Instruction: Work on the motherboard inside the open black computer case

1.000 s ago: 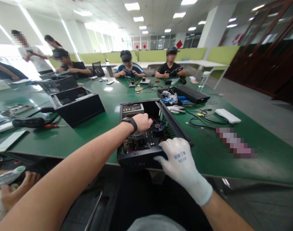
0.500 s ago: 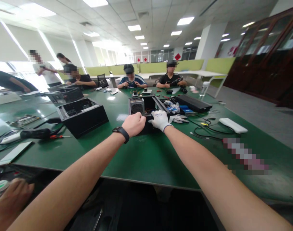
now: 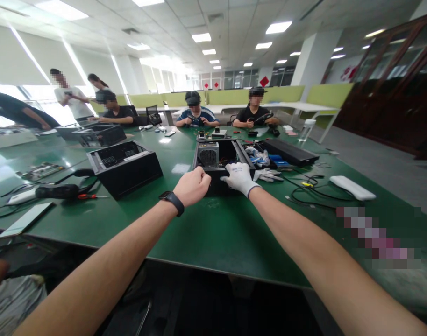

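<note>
An open black computer case (image 3: 217, 187) lies in front of me, with a grey power supply (image 3: 208, 154) in its left part. My left hand (image 3: 192, 186), bare with a watch on the wrist, is curled at the case's front left corner; its fingertips are hidden. My right hand (image 3: 239, 177) wears a white glove. Its fingers are bent over the case's front top edge, with the thumb pointing left along the front panel.
On the left stands a second open case (image 3: 129, 170), near a red-handled screwdriver (image 3: 89, 196). Gloves (image 3: 267, 174), a flat black box (image 3: 290, 151), cables (image 3: 304, 191) and a white bar (image 3: 352, 186) lie right. Several people work around the green table (image 3: 199, 238).
My left hand has slid left along the case's front edge to the corner. My right hand keeps its hold. The view has turned slightly left, and a neighbour's hand at lower left has mostly left it.
</note>
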`<state>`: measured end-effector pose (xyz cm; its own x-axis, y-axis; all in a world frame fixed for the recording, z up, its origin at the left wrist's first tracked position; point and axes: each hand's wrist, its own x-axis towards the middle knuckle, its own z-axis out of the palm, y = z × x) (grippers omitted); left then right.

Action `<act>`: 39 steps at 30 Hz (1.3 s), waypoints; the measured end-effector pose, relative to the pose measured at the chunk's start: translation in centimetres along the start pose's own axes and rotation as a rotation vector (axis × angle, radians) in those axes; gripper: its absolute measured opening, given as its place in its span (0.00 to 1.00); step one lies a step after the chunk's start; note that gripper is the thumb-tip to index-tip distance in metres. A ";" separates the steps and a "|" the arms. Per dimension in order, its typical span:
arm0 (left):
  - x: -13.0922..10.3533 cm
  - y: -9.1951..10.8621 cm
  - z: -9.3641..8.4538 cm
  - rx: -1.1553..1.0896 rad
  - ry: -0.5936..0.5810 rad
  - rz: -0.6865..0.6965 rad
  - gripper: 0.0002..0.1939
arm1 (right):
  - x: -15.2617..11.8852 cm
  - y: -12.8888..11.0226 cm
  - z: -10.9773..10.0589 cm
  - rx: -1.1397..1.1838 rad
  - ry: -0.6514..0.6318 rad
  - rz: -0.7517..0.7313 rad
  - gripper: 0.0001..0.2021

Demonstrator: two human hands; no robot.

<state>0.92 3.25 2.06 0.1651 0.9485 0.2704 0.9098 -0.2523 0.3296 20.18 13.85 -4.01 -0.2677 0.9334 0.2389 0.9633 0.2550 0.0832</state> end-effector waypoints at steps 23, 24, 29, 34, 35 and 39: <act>-0.5 5.9 6.2 0.595 -0.712 0.268 0.15 | -28.6 -3.7 -4.8 0.231 0.202 -0.100 0.14; -0.3 5.8 6.7 0.599 -0.725 0.258 0.17 | -28.7 -3.8 -4.8 0.234 0.200 -0.099 0.14; 0.4 4.4 8.7 0.574 -0.757 0.171 0.24 | -28.6 -3.8 -5.0 0.226 0.185 -0.107 0.13; 1.2 3.3 9.4 0.600 -0.799 0.176 0.28 | -28.6 -3.7 -5.0 0.219 0.176 -0.111 0.13; 1.2 3.3 9.5 0.602 -0.812 0.179 0.28 | -28.7 -3.7 -5.0 0.218 0.174 -0.110 0.13; 1.3 3.4 9.5 0.604 -0.830 0.163 0.25 | -28.6 -3.7 -4.8 0.212 0.167 -0.105 0.13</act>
<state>7.87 5.41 -5.07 0.3055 0.8027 -0.5121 0.8542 -0.4687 -0.2250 24.21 -15.04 -6.47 -0.3479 0.8493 0.3971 0.9077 0.4111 -0.0840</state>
